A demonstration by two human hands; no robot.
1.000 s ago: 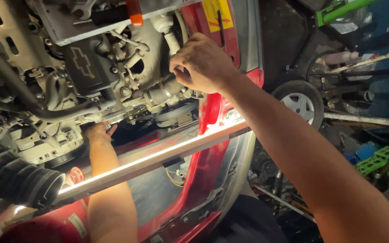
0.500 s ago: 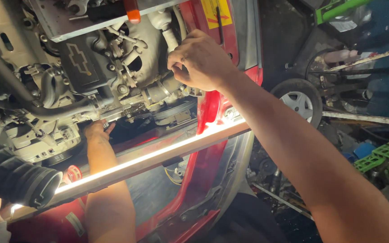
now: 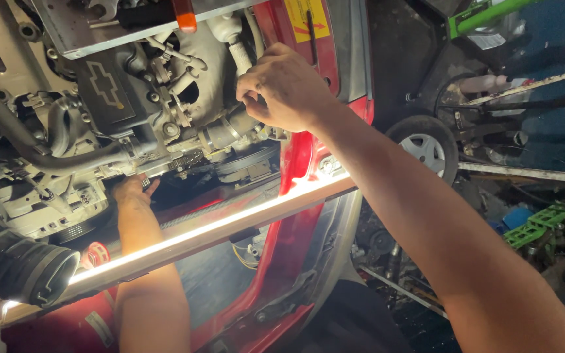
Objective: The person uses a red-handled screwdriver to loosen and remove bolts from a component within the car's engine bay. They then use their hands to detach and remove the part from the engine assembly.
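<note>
Engine block (image 3: 184,98) grey-silver metal, black cover (image 3: 109,91) with silver emblem, red car body panel (image 3: 295,163), yellow warning sticker (image 3: 308,19) with red arrow, black ribbed intake hose (image 3: 17,268), bright white light bar (image 3: 217,229), green frame (image 3: 485,16), silver wheel rim (image 3: 426,149) in black tyre.

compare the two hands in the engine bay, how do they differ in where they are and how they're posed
The right hand is high on the engine beside the red body panel, fingers curled onto a part; the left hand is lower, tucked under the engine near the black hose. The right hand shows its back in full; the left hand is partly hidden, fingers out of sight. The right arm comes from the lower right, the left from below. Both are bare and touch the engine.
</note>
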